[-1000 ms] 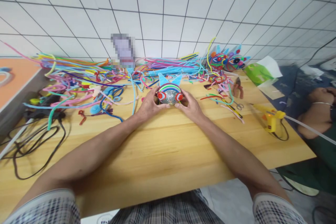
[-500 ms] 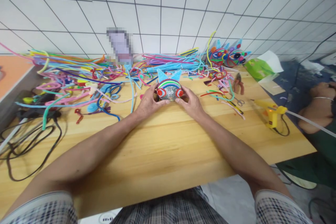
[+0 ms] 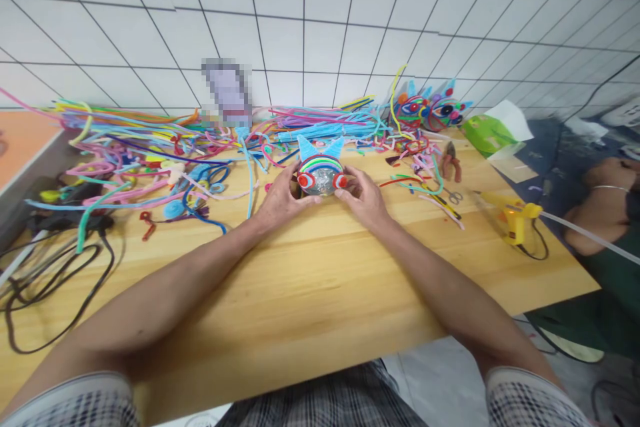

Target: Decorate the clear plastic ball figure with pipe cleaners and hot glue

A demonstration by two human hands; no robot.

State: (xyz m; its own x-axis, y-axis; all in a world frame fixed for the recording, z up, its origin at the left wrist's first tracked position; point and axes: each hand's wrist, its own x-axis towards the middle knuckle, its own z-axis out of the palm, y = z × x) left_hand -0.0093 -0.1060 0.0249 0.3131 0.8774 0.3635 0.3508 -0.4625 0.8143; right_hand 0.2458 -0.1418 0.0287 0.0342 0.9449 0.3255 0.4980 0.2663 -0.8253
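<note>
A small round craft ball (image 3: 320, 175) with striped pipe-cleaner bands, two red eye rings and two blue pointed ears rests on the wooden table (image 3: 310, 280). My left hand (image 3: 281, 197) cups its left side with curled fingers. My right hand (image 3: 364, 197) grips its right side the same way. Both hands rest low on the tabletop with the ball between them.
A big tangle of coloured pipe cleaners (image 3: 160, 147) lies along the wall. Two finished colourful balls (image 3: 430, 110) stand at the back right, near pliers (image 3: 451, 161), scissors (image 3: 453, 197), a yellow glue gun (image 3: 513, 219) and a green tissue pack (image 3: 487, 133). Black cables (image 3: 55, 273) lie left. Another person's arm (image 3: 600, 207) is at right.
The view has shifted slightly. Both hands keep hold of the ball in the same spot on the table.
</note>
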